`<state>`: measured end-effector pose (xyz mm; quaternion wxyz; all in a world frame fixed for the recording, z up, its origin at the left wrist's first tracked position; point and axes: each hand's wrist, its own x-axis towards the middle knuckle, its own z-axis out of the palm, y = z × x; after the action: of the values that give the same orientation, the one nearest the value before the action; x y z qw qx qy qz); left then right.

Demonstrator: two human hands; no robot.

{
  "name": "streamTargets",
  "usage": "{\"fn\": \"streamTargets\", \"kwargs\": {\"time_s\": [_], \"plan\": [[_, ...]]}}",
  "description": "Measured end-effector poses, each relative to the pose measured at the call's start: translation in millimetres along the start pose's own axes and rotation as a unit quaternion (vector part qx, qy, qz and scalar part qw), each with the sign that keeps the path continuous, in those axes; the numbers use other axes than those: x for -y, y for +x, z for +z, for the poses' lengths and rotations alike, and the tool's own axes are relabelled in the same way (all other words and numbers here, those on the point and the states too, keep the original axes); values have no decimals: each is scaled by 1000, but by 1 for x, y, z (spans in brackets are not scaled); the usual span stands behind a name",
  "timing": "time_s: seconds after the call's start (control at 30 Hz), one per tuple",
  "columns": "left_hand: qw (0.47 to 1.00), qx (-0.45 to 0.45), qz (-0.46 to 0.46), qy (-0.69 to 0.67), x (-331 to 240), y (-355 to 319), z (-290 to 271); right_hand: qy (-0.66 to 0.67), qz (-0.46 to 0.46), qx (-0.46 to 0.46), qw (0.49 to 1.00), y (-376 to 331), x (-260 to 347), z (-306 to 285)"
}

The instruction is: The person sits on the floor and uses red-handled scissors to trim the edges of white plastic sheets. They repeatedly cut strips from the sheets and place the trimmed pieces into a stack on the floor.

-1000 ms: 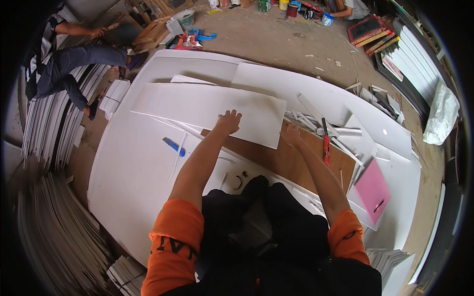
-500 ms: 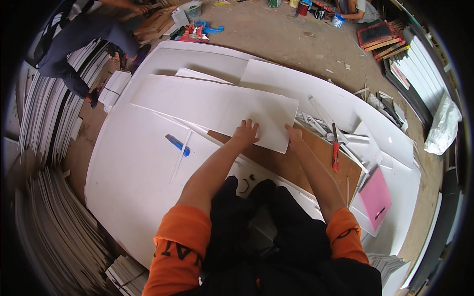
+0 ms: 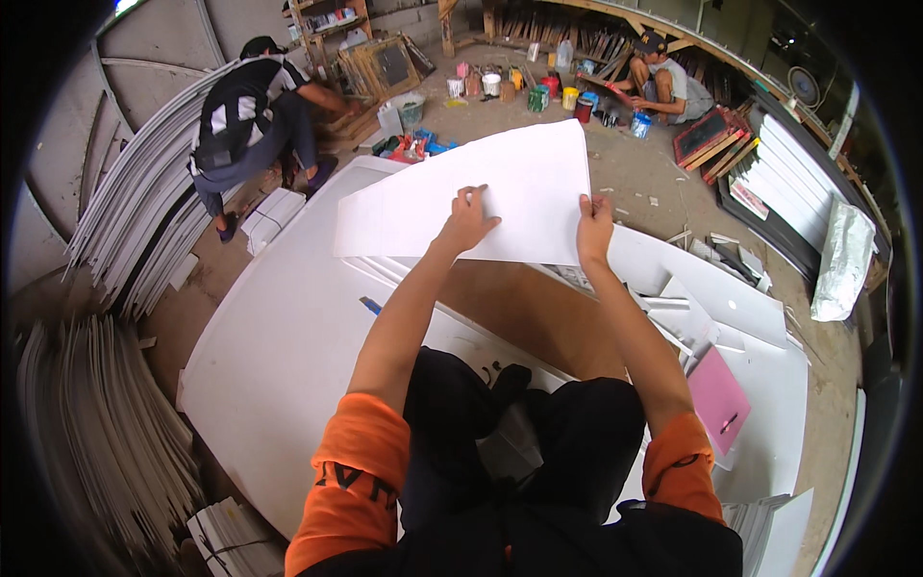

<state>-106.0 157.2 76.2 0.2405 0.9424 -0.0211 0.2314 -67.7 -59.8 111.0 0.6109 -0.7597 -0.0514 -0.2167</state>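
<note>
A long white board sheet (image 3: 519, 192) is lifted and tilted in front of me, its right end raised off the pile. Along its right edge my right hand (image 3: 595, 229) is closed, the thumb on the near face. My left hand (image 3: 467, 223) rests against the sheet's near face with thumb and fingers apart. Below it lies a brown board (image 3: 524, 308) on the large white sheets (image 3: 279, 356). Left of my left forearm, a blue utility knife (image 3: 369, 305) is partly hidden.
White offcuts (image 3: 673, 313) and a pink sheet (image 3: 719, 399) lie right of my right forearm. One person (image 3: 255, 125) bends at the far left; another (image 3: 663, 87) crouches at the far right beside paint cans (image 3: 569, 98). Stacked sheets (image 3: 106, 413) stand at the left.
The white sheet's right end has risen and tilted up, with both hands moving up and away from me. The view has tipped upward, showing more of the far room.
</note>
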Motion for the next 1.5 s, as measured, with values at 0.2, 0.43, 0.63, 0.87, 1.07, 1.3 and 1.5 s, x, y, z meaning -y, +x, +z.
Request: {"fn": "streamTargets", "kwargs": {"time_s": [0.2, 0.43, 0.63, 0.87, 1.07, 1.3, 1.5], "plan": [[978, -198, 66, 26, -32, 4, -52, 136, -100, 31, 985, 16, 40, -103], [977, -157, 122, 76, -23, 26, -86, 210, -81, 20, 974, 23, 8, -175], [982, -91, 160, 45, -53, 21, -48, 65, -70, -60, 994, 49, -95, -171], [972, -30, 195, 123, -68, 14, 18, -212, 158, -5, 964, 61, -236, -136], [967, 37, 198, 157, -54, 19, 95, -103, 223, 82, 966, 74, -318, -152], [963, 42, 178, 200, -38, 17, 153, -408, 263, 114, 867, 6, -339, -143], [963, 49, 172, 201, -36, 23, 152, -493, 214, 141, 831, -20, -332, -131]]}}
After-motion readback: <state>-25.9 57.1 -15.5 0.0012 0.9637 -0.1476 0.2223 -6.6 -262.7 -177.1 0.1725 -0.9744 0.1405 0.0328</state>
